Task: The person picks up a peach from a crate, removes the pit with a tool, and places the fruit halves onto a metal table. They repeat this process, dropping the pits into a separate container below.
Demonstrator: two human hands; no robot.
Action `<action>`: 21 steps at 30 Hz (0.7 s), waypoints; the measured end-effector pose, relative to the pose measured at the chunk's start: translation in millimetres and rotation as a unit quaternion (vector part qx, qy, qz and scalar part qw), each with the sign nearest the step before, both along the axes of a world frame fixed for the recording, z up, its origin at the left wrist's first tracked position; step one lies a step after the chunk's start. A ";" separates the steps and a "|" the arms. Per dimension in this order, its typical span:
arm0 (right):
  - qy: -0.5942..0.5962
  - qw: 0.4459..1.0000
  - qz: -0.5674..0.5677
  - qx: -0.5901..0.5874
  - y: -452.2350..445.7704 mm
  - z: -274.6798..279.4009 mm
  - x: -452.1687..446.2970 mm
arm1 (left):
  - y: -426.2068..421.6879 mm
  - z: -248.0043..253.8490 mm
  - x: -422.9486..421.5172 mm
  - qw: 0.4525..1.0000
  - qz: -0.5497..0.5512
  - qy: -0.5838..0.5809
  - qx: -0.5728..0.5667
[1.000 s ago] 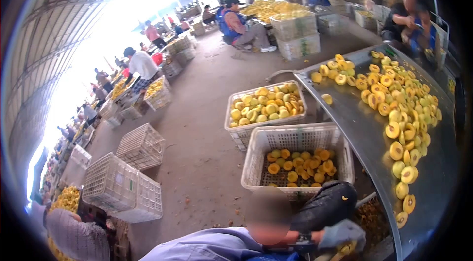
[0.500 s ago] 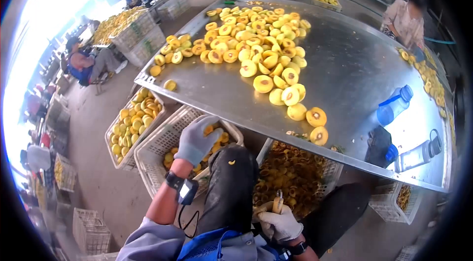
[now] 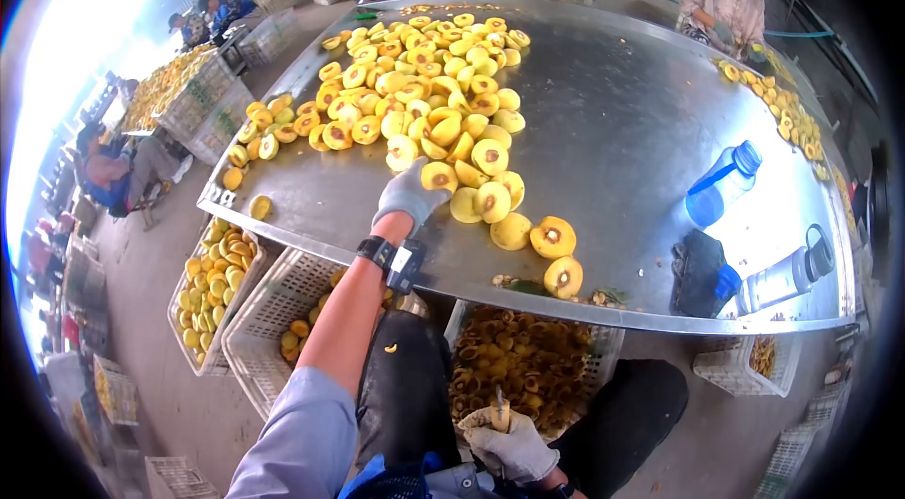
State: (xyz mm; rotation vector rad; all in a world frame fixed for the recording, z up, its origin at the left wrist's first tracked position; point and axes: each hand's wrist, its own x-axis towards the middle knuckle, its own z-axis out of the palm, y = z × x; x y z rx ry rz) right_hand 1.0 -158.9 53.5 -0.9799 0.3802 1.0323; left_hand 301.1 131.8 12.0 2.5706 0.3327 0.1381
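My left hand (image 3: 410, 197), in a grey glove, reaches over the metal table (image 3: 603, 150) and touches the near side of the pile of halved yellow fruit (image 3: 424, 89). Its fingers are closed around a fruit half (image 3: 438, 176) at the pile's edge. Down at my lap, my right hand (image 3: 514, 444), in a pale glove, grips a wooden-handled tool (image 3: 500, 412) with a short metal tip pointing up. Beyond that hand is a crate of brown pits and scraps (image 3: 518, 358). A few fruit halves (image 3: 564, 277) rest by the table's front edge.
Left of my knees stand a crate partly filled with fruit (image 3: 255, 339) and a fuller one (image 3: 212, 282). A blue bottle (image 3: 721, 183), dark cloth (image 3: 696, 273) and clear bottle (image 3: 782, 282) are on the table's right. Co-workers (image 3: 726, 4) sit across the table.
My left hand has moved from the partly filled crate up to the fruit pile on the table. My right hand still holds the tool low down. The view has shifted to the right.
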 end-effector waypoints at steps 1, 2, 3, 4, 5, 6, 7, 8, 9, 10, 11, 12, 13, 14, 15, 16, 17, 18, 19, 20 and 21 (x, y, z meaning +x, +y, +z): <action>0.004 1.000 0.000 0.001 0.5 -0.8 0.3 | 1.8 1.1 3.6 1.000 -0.011 0.022 -0.019; -0.025 1.000 -0.003 -0.013 0.4 -1.9 0.3 | 2.4 1.6 8.2 0.998 -0.021 0.045 -0.038; -0.054 0.998 -0.005 -0.028 2.4 -1.1 0.3 | 2.6 5.2 7.9 0.996 -0.030 0.068 -0.057; -0.085 0.995 -0.007 -0.042 3.2 0.3 1.4 | 1.5 8.4 4.2 0.987 0.001 0.102 -0.121; -0.070 0.997 0.001 -0.043 2.0 5.1 3.5 | -0.1 12.4 -1.2 0.981 0.019 0.099 -0.165; -0.055 0.998 0.008 -0.044 0.2 12.7 5.7 | -3.1 18.0 -9.5 0.973 0.036 0.096 -0.209; -0.039 0.998 0.016 -0.045 -1.0 17.6 7.0 | -5.1 20.4 -17.5 0.962 0.053 0.093 -0.252; -0.044 0.997 0.014 -0.053 -0.7 19.6 7.4 | -3.2 16.5 -23.1 0.976 0.033 0.071 -0.204; -0.049 0.997 0.012 -0.063 0.1 21.1 6.7 | -8.8 16.7 -33.6 0.975 0.041 0.032 -0.217; -0.053 0.996 0.009 -0.072 0.0 21.3 4.0 | -18.5 23.3 -48.4 0.972 0.048 -0.006 -0.231; -0.093 0.993 0.003 -0.079 -1.2 15.4 0.0 | -28.6 31.2 -63.3 0.967 0.054 -0.044 -0.245; -0.133 0.987 -0.004 -0.086 -2.5 3.1 -3.6 | -42.7 50.1 -81.5 0.959 0.068 -0.024 -0.273; -0.170 0.981 -0.011 -0.094 -4.3 -8.9 -7.0 | -51.7 53.2 -97.4 0.959 0.052 -0.044 -0.274; -0.127 0.989 0.009 -0.073 -8.5 -18.7 -9.0 | -59.6 51.9 -114.8 0.958 0.036 -0.062 -0.276; -0.142 0.987 -0.008 -0.080 -8.1 -20.0 -10.8 | -67.3 50.3 -133.2 0.957 0.022 -0.080 -0.279; -0.153 0.984 -0.025 -0.088 -6.2 -18.1 -11.8 | -75.3 48.7 -153.4 0.966 0.002 -0.074 -0.247; -0.164 0.981 -0.042 -0.097 -4.6 -19.1 -14.1 | -84.2 48.6 -173.4 0.974 -0.020 -0.067 -0.215; -0.238 0.961 -0.059 -0.127 -1.7 -22.4 -14.1 | -97.2 54.8 -193.6 0.973 -0.038 -0.049 -0.223; -0.205 0.964 -0.031 -0.166 -5.4 -16.6 -13.5 | -104.4 50.6 -210.2 0.968 -0.053 -0.033 -0.243; -0.231 0.954 -0.034 -0.187 -5.6 -15.3 -14.1 | -112.9 45.0 -225.6 0.964 -0.064 -0.039 -0.254; -0.258 0.943 -0.037 -0.207 -5.5 -16.0 -16.2 | -121.3 41.0 -239.1 0.961 -0.075 -0.045 -0.263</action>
